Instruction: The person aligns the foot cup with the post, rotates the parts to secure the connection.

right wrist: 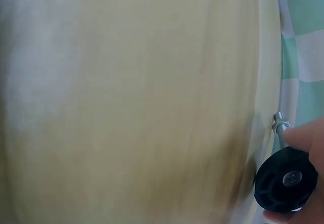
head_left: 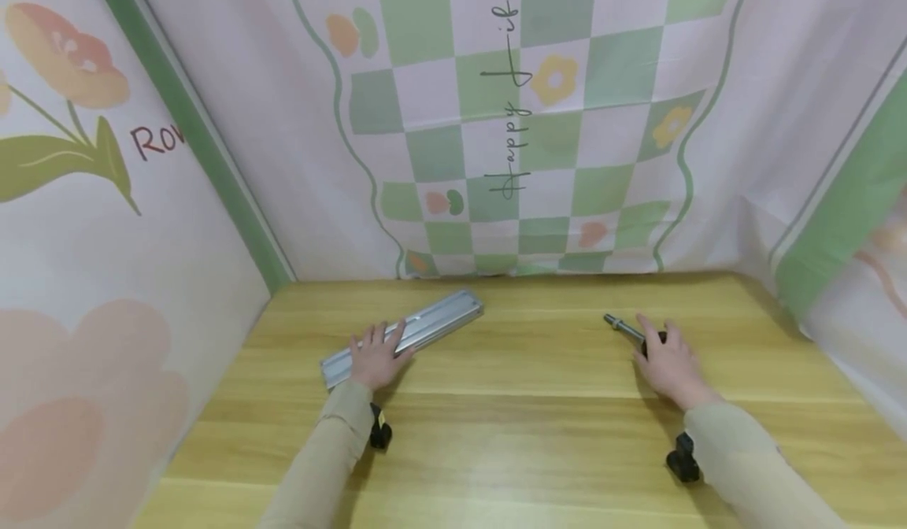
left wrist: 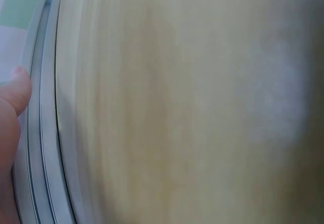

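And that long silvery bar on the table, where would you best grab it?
I'd grip the grooved metal bar around its middle, coming from above, with thumb and fingers across its long edges. It lies flat on the table, long and narrow, so a central hold should balance best.

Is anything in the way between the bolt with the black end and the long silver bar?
Nothing visible: only wooden tabletop lies between the bolt in the right hand and the silver bar under the left hand.
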Demonstrator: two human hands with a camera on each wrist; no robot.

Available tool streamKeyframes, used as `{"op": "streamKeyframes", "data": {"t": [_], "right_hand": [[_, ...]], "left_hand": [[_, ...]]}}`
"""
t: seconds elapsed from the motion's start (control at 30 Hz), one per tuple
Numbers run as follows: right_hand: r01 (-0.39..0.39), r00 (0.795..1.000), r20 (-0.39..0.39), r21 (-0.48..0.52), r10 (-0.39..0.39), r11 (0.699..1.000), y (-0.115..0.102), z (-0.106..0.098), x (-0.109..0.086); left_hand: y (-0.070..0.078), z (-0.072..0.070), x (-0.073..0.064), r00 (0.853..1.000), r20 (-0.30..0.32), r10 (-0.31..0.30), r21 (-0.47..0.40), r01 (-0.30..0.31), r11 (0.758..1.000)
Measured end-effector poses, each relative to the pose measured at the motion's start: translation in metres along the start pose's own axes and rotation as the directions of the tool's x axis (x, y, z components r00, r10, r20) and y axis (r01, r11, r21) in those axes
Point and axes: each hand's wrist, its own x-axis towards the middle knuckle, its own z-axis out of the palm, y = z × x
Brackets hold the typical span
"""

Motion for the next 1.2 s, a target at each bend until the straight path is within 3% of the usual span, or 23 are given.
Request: {"op": "streamKeyframes", "data": {"t": [0.4, 0.63, 0.77, 0.87, 0.97, 1.07, 1.13, 1.2], "right_hand": [[0.056, 0.997, -0.051, 0.065, -0.053, 0.996, 0.001, -0.001, 0.001], [0.119, 0.973, -0.213, 0.118, -0.092, 0.986, -0.006, -0.006, 0.001], [0.124, 0.963, -0.259, 0.175, -0.076, 0.977, -0.011, -0.008, -0.002], [0.093, 0.968, -0.251, 0.265, -0.025, 0.96, -0.015, -0.008, -0.007], [0.037, 0.976, -0.212, 0.359, 0.043, 0.933, -0.02, -0.009, -0.011], [-0.019, 0.986, -0.139, 0.472, 0.096, 0.881, -0.023, -0.009, -0.014], [-0.044, 0.99, -0.084, 0.585, 0.114, 0.81, -0.024, -0.008, -0.015], [-0.061, 0.992, -0.036, 0.713, 0.123, 0.698, -0.026, -0.008, -0.015]], "left_hand": [[0.002, 0.001, -0.005, 1.0, -0.017, 0.019, -0.002, -0.019, 1.0], [-0.001, 0.004, -0.001, 0.999, -0.029, 0.022, 0.013, -0.022, 1.0], [-0.002, 0.003, 0.001, 0.999, -0.045, 0.029, 0.016, -0.029, 0.999], [-0.003, 0.003, 0.001, 0.998, -0.053, 0.041, 0.023, -0.039, 0.999], [-0.003, 0.004, 0.0, 0.998, -0.053, 0.045, 0.02, -0.044, 0.999], [-0.003, 0.004, -0.001, 0.997, -0.062, 0.049, 0.021, -0.048, 0.999], [-0.003, 0.005, -0.001, 0.996, -0.069, 0.048, 0.015, -0.047, 0.999], [-0.003, 0.005, 0.0, 0.996, -0.079, 0.05, 0.017, -0.049, 0.999]]}}
